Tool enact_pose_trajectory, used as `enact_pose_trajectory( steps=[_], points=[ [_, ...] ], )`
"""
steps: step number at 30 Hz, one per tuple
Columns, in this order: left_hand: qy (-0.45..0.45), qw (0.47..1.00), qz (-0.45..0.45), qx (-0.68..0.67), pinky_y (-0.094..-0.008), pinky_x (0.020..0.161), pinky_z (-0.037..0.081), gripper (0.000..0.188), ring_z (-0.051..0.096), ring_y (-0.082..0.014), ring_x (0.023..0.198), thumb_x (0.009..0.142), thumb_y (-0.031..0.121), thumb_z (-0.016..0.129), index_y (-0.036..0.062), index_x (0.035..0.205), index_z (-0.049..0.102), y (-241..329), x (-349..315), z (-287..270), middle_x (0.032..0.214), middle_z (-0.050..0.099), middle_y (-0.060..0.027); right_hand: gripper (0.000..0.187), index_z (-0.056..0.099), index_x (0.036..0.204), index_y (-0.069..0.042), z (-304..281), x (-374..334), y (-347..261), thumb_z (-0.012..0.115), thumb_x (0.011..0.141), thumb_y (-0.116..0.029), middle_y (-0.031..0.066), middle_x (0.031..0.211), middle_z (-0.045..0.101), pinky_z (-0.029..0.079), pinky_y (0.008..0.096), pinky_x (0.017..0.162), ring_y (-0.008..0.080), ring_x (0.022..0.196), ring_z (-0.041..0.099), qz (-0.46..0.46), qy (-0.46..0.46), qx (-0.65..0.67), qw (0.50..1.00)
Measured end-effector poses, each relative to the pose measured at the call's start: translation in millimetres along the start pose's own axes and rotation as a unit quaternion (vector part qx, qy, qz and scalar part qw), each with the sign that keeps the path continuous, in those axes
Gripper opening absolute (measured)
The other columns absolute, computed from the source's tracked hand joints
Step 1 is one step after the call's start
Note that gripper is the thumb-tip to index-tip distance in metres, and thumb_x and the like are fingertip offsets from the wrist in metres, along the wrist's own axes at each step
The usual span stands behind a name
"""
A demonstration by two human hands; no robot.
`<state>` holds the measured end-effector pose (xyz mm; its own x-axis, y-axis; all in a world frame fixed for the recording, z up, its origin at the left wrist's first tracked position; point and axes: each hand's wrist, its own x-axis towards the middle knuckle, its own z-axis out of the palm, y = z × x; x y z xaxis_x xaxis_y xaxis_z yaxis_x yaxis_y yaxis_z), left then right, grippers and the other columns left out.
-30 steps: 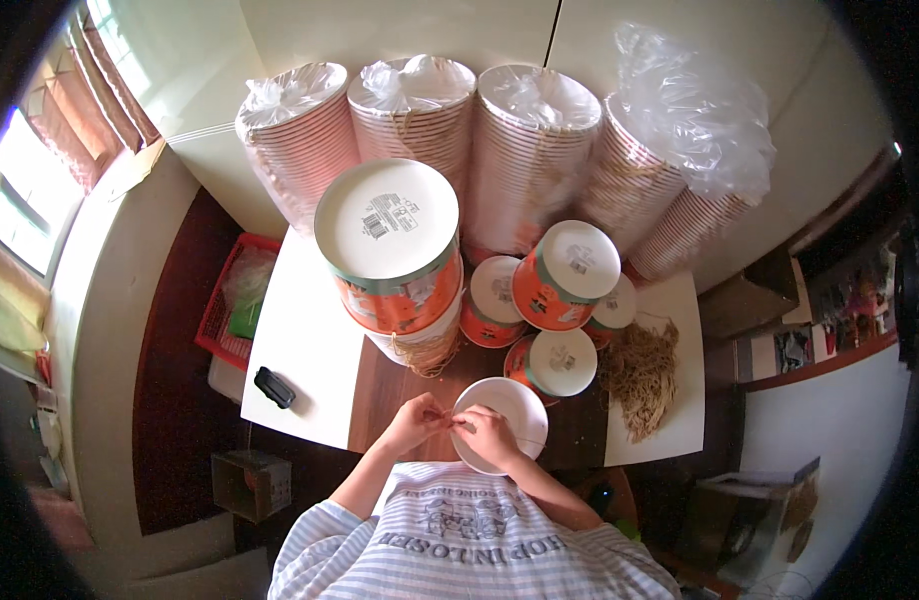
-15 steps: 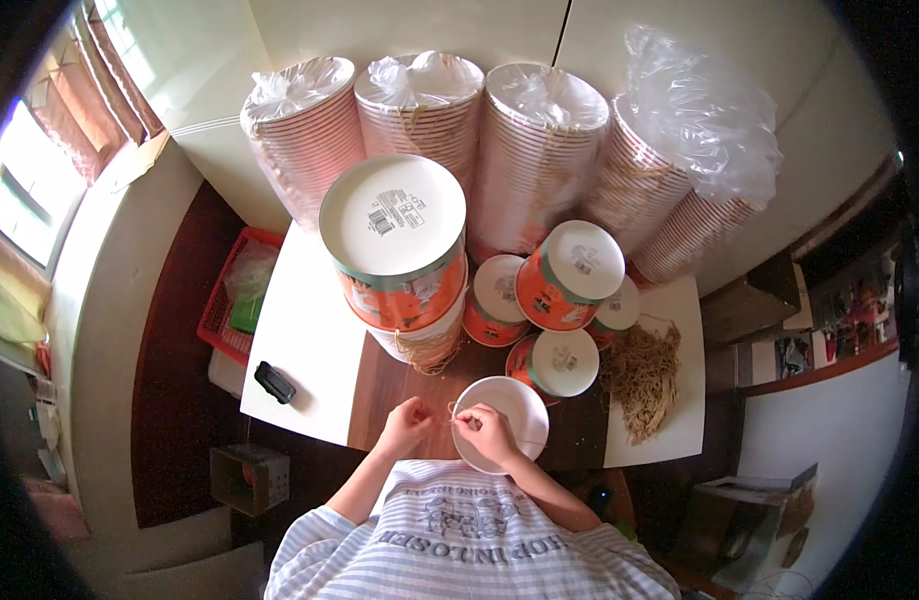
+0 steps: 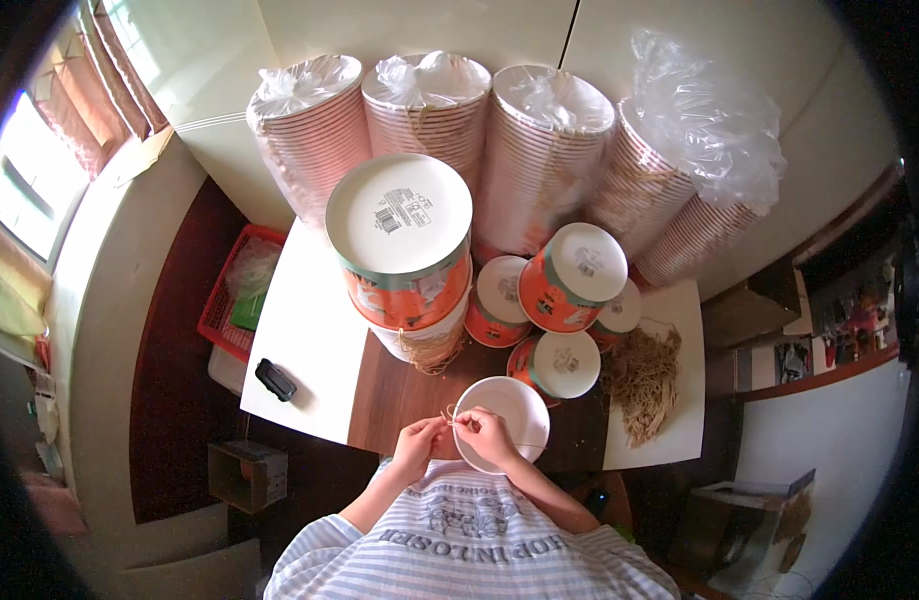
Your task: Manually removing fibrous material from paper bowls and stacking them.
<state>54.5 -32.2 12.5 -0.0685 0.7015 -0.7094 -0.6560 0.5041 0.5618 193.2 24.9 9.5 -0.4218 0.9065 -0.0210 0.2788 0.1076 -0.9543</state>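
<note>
A white paper bucket (image 3: pixel 528 412) stands open end up at the table's front edge, close to my body. A thin tan cord (image 3: pixel 449 410) makes a small loop at its left rim. My right hand (image 3: pixel 486 438) reaches over the bucket, thumb and finger pinched on the cord beside the rim. Just left of the rim, my left hand (image 3: pixel 417 450) pinches the cord too, its fingertips close to the right ones. A strand runs across the bucket to its right side. The knot, if there is one, is too small to make out.
Upturned orange paper buckets (image 3: pixel 407 290) stand beyond my hands, with smaller orange tubs (image 3: pixel 570 275) to their right. Tall bagged bucket stacks (image 3: pixel 545 165) line the wall. A tan cord bundle (image 3: pixel 645 385) lies right; a black object (image 3: pixel 275 381) lies left. A red basket (image 3: pixel 215 310) sits beyond.
My left hand has moved right, toward the bucket's rim and the cord, closing the gap to my right hand. My right hand keeps its pinch at the rim. The view has shifted slightly.
</note>
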Motion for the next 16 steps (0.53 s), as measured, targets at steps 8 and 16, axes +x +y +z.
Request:
enact_pose_trajectory(
  steps=[8,16],
  points=[
    [-0.001,0.999,0.038,-0.001,-0.0157,0.048,0.038,0.01,0.048,-0.0037,0.057,0.081,0.011,0.057,0.003,0.086,0.058,7.3,3.6,6.1,0.071,0.057,0.0002,0.009,0.06,0.075,-0.001,-0.3,-0.4,-3.0,0.063,0.073,-0.009,0.0025,0.066,0.054,0.039,0.0223,0.049,0.0075,0.054,0.048,0.005,0.002,0.009,1.0],
    [0.019,0.908,0.266,0.322,-0.0185,0.064,0.045,0.018,0.055,-0.0072,0.069,0.077,0.008,0.061,0.0019,0.093,0.058,-3.4,13.4,-11.7,0.076,0.061,-0.0039,0.009,0.059,0.076,-0.001,1.5,-1.4,0.1,0.062,0.073,-0.009,0.0022,0.067,0.055,0.038,0.0222,0.049,0.0074,0.054,0.048,0.0,0.006,0.007,1.0]
  ],
)
